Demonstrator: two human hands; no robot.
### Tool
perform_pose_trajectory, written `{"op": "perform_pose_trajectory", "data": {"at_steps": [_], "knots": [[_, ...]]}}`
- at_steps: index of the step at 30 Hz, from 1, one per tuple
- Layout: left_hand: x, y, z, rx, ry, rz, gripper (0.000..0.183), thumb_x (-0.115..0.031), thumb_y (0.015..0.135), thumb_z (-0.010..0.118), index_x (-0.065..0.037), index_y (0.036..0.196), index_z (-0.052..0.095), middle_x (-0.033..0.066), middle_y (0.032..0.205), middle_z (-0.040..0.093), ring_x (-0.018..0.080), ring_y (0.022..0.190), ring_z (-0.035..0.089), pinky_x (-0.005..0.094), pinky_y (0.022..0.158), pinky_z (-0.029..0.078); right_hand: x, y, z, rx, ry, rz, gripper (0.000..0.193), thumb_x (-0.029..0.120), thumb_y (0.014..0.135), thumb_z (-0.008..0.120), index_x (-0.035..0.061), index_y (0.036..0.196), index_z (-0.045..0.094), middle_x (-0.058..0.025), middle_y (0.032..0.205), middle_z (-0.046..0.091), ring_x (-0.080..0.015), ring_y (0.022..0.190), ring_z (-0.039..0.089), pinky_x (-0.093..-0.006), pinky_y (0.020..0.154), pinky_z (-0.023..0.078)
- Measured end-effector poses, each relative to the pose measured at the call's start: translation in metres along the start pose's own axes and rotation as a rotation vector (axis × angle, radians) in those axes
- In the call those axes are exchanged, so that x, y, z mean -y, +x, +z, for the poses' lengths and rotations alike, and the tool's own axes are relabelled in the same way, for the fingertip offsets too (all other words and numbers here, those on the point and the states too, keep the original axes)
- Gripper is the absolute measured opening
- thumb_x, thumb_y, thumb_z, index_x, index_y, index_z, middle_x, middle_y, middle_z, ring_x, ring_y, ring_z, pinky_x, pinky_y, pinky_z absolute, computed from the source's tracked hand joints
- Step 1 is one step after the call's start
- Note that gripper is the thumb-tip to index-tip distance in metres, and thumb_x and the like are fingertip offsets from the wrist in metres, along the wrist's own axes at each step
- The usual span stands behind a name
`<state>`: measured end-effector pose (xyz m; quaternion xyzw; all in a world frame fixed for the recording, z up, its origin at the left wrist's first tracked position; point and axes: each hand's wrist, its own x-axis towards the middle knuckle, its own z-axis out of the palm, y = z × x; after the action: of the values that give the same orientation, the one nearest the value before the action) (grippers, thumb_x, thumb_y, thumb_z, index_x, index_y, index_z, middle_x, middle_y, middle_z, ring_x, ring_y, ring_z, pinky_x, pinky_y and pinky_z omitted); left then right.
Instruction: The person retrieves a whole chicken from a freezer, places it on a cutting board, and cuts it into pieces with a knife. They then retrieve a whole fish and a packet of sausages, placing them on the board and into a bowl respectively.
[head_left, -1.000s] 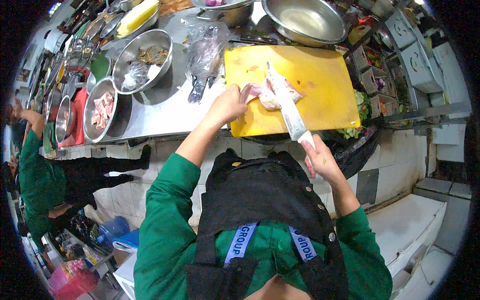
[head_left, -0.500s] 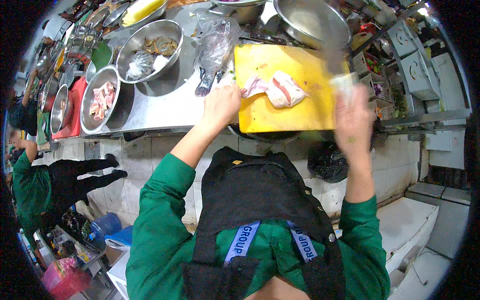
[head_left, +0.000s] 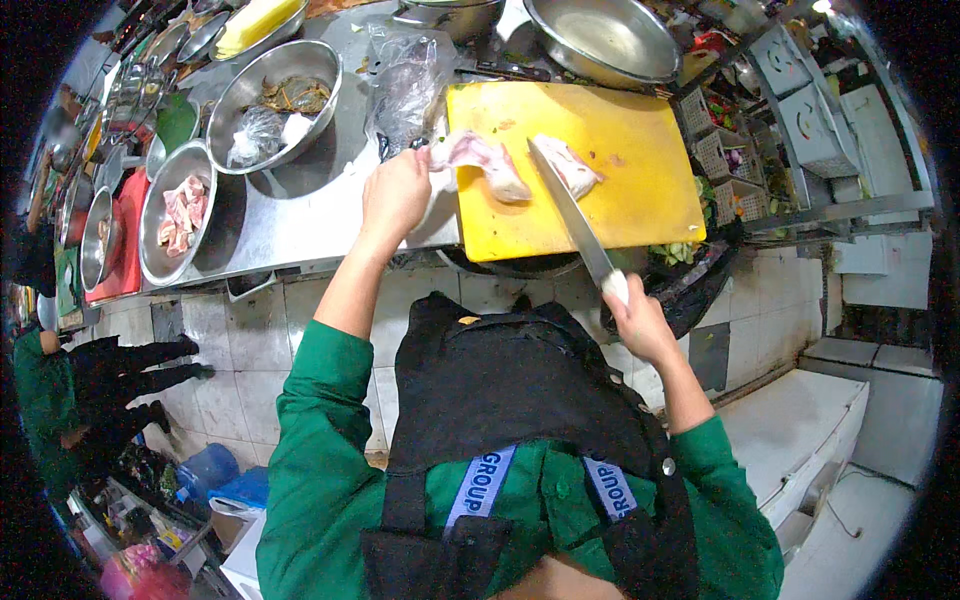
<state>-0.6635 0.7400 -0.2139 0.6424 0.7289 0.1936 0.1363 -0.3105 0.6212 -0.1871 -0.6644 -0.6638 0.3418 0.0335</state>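
My left hand (head_left: 397, 192) is closed on the narrow end of a raw chicken piece (head_left: 492, 168), pale and skin-covered, stretched over the left side of a yellow cutting board (head_left: 645, 150). My right hand (head_left: 641, 320) grips the white handle of a long knife (head_left: 578, 222) just beyond the board's near edge. Its blade slants up and left across the board, with the tip between that piece and a second chunk of chicken (head_left: 568, 167). The two chunks lie apart, at least at their near ends. Small scraps dot the board.
Left along the steel table (head_left: 310, 205) stand a bowl of meat pieces (head_left: 150, 225) and a bowl with crustaceans and plastic bags (head_left: 325, 120). A clear plastic bag (head_left: 410, 80) lies left of the board, a large steel bowl (head_left: 600, 40) behind it. Another person (head_left: 45, 380) stands far left.
My right hand with the knife has come down and inward from the blurred raised position at right. The chicken is now parted, with the left hand's piece pulled left.
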Motion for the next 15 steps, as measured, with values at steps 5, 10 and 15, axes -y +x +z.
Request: {"op": "perform_pose_trajectory", "data": {"at_steps": [5,10,15], "knots": [[-0.033,0.019,0.051,-0.028,-0.6,-0.025,0.035,-0.026,0.097,0.042,0.0,0.119,0.051,0.0287,0.114,0.055,0.0432,0.108,0.052,0.047,0.092,0.041,0.006,-0.031,-0.015,-0.249,0.007,0.101,0.031,0.033,0.095,0.053,0.0057,0.1,0.039,-0.0273,0.078,0.063,-0.0475,0.074,0.061,-0.0494,0.061,0.046],[-0.101,0.039,0.1,-0.098,0.122,0.709,0.059,-0.025,0.084,0.055,-0.007,0.138,0.038,0.0217,0.135,0.042,0.0317,0.124,0.045,0.0583,0.103,0.026,-0.008,-0.018,0.009,-0.43,0.482,-0.068,0.023,0.029,0.099,0.047,0.0068,0.098,0.042,-0.0027,0.057,0.051,-0.0086,0.043,0.047,-0.0282,0.039,0.039],[-0.135,0.043,0.077,0.536,0.354,0.573,0.074,-0.046,0.078,0.063,-0.008,0.137,0.039,0.0195,0.131,0.045,0.0301,0.121,0.049,0.0589,0.1,0.028,0.007,-0.01,0.04,-0.509,0.383,-0.008,0.028,0.031,0.098,0.046,0.0049,0.108,0.042,-0.0263,0.077,0.062,-0.0486,0.072,0.061,-0.0518,0.059,0.046]]}}
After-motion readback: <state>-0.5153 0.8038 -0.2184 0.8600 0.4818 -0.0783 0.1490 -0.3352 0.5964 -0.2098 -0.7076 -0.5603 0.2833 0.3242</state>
